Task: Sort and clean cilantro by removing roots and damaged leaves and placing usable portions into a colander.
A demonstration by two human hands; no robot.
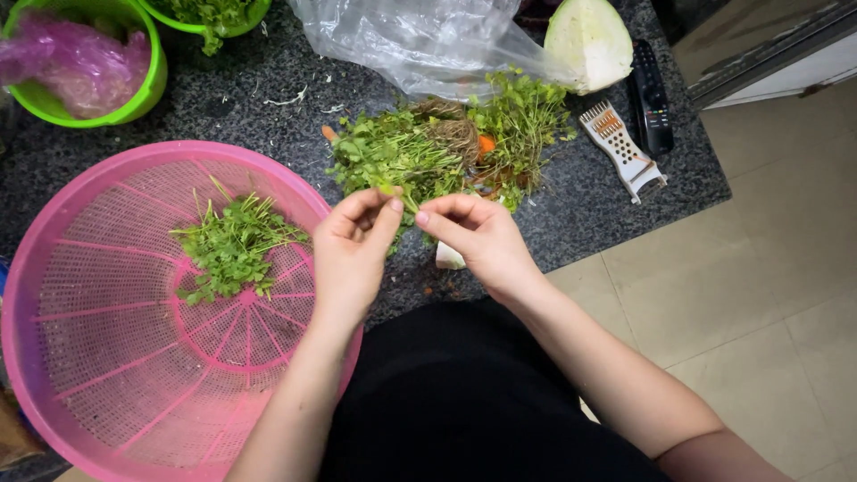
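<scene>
Pinching one coriander sprig (399, 192) between left hand (350, 250) and right hand (478, 239), near the rooted coriander bunch (446, 143). Risk: plucked leaves fall on the granite counter (607, 205), missing the pink colander (89, 357) at left.

A dark speckled stone counter (571, 214) fills the upper left and middle of the frame. On it lie a pink colander (98, 357) at lower left, a green bowl (143, 89) at upper left, and a herb pile (446, 147) at centre. A clear plastic bag (420, 40), cut cabbage (589, 40), white grater (620, 147) and black remote (652, 94) sit at upper right.
</scene>
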